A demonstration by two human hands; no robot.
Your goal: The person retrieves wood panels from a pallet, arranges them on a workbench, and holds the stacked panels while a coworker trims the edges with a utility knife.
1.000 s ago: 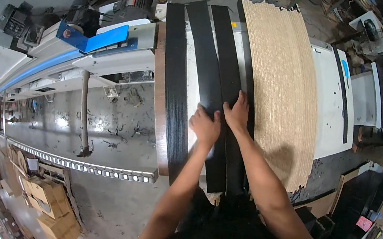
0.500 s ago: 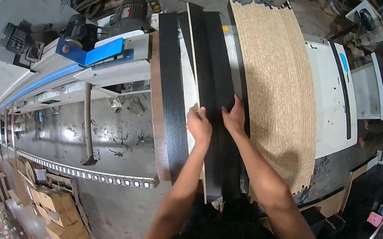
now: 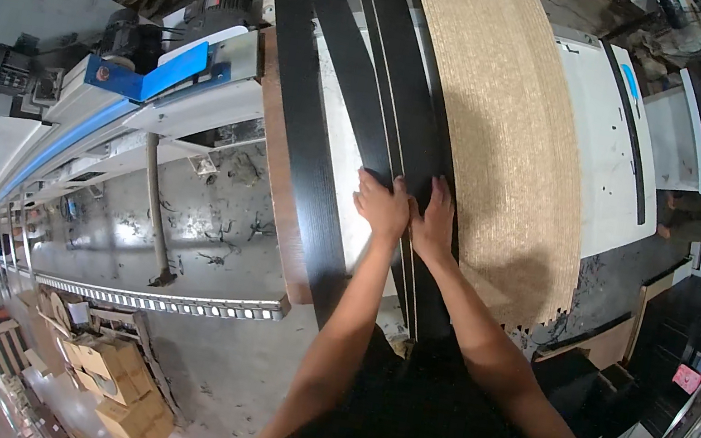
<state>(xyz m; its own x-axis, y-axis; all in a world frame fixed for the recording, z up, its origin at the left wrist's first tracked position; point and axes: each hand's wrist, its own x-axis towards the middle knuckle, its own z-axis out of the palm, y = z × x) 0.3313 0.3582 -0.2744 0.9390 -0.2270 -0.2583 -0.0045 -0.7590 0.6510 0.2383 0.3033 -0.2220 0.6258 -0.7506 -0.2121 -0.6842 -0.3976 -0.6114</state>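
Long black boards with a faint wood-like grain lie lengthwise in front of me, with pale edges along a narrow seam. My left hand is closed across the middle black board, fingers bent over its left side and thumb by the seam. Beside it, my right hand rests on the right black board, fingers stretched forward and apart, thumb near the seam. The hands almost touch. Farther left lies another black board, with a wedge of white surface showing between it and the middle one.
A stack of wavy tan strips stands right of the boards, beside a white panel. At left is a machine with a blue bracket and motors. Cardboard boxes sit at lower left. Part of another person shows at far right.
The tilted black board between my hands now lies flatter against the right one. My left hand has shifted right and slightly away from me, close to my right hand. The view has shifted slightly.
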